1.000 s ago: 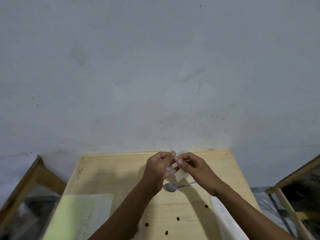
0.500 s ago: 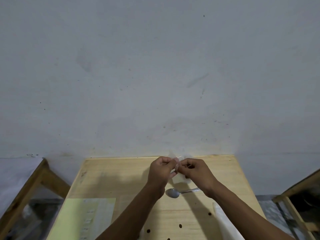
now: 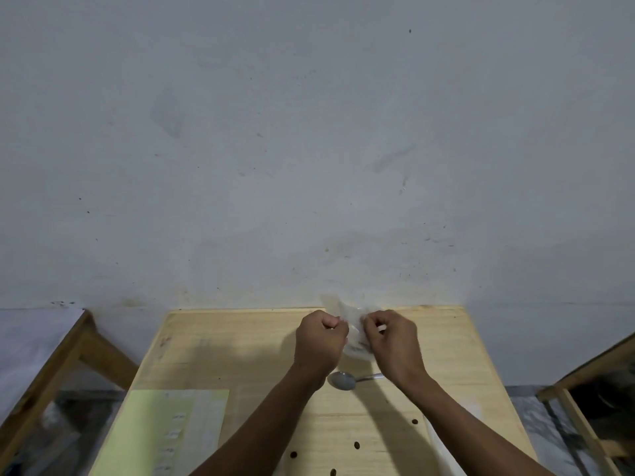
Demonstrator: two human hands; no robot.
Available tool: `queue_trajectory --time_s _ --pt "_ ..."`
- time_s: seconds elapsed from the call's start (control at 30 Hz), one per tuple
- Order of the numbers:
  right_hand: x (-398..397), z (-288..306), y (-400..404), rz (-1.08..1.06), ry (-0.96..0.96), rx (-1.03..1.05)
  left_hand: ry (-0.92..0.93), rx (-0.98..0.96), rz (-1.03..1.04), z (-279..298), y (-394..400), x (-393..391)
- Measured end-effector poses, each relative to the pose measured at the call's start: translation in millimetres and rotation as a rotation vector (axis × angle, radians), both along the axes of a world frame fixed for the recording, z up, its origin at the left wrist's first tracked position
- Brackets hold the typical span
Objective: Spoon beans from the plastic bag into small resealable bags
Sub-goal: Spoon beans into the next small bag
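head view is showing us both hands raised together over the far half of a pale wooden table [image 3: 240, 341], and between them we are holding a small clear resealable plastic bag [image 3: 354, 326]. our left hand [image 3: 321, 341] is curling its fingers and pinching the bag's left edge, while our right hand [image 3: 395, 341] is pinching the right edge, so the two fists are sitting just beside each other with the thin film stretching between them. the bag's top is poking up past the table's far edge against a grey scuffed wall [image 3: 309, 149]; we cannot tell whether its mouth is open. below the hands a small metal spoon [image 3: 343, 380] is lying on the table, bowl toward the left. a few dark beans [image 3: 356, 444] are lying scattered on the wood nearer to us. a pale green sheet [image 3: 147, 434] is lying at the near left, and a white plastic bag [image 3: 443, 451] is showing beside our right forearm.
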State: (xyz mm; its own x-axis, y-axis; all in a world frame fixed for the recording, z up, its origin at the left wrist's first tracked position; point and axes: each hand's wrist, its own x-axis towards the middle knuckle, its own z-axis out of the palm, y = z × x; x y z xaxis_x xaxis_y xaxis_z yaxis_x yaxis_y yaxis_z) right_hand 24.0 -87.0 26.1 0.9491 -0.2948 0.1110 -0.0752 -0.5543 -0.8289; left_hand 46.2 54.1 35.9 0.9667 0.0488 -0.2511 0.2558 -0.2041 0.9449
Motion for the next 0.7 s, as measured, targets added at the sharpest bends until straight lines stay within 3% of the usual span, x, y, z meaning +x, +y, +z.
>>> queue_trajectory --time_s 0.1,0.3,0.47,0.6,0.7 --pt "8.4 5.5 -9.1 -0.061 -0.012 0.027 -0.048 0.118 -0.06 0.5 4.1 -8.4" --pt "5.4 2.2 -2.7 0.071 0.053 0.063 -0.289 0.292 -0.152 -1.1 12.8 -9.0" --pt "2.1 -1.1 -2.0 0.014 -0.018 0.043 -0.193 0.375 -0.417 3.0 14.5 -12.1" --pt "-1.9 2.5 2.4 -0.074 -0.185 -0.061 -0.087 0.344 -0.511 12.6 9.8 -8.3" --pt "-0.1 6.8 2.2 -0.092 -0.154 0.027 -0.086 0.321 -0.488 13.2 13.4 -6.0"
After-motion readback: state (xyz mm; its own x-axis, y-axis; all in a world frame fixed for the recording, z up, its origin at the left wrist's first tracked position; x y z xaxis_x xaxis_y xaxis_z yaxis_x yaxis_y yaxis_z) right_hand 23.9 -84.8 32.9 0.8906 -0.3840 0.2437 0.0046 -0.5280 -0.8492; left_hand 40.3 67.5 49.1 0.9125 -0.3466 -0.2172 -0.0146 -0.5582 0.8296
